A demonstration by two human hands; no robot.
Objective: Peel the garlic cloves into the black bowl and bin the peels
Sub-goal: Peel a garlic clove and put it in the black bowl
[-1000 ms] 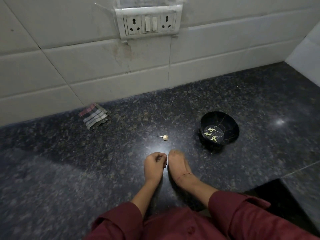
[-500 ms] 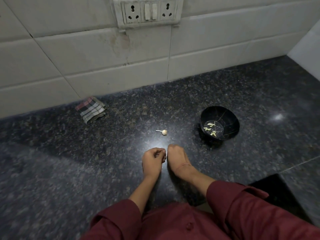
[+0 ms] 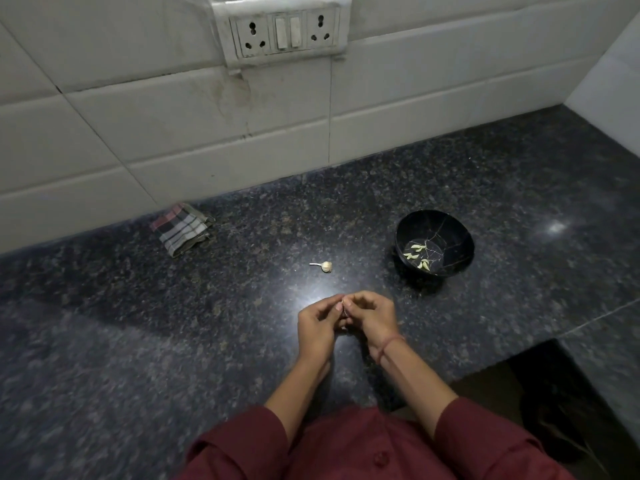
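Head cam: both hands meet left of the black bowl, nearer the person. Left hand & right hand have fingers curled, tips pinching a small pale bit btwn them, too tiny to ID. Peeled cloves lie in the bowl. Garlic head sits on the counter left of the bowl; checked cloth farther left.
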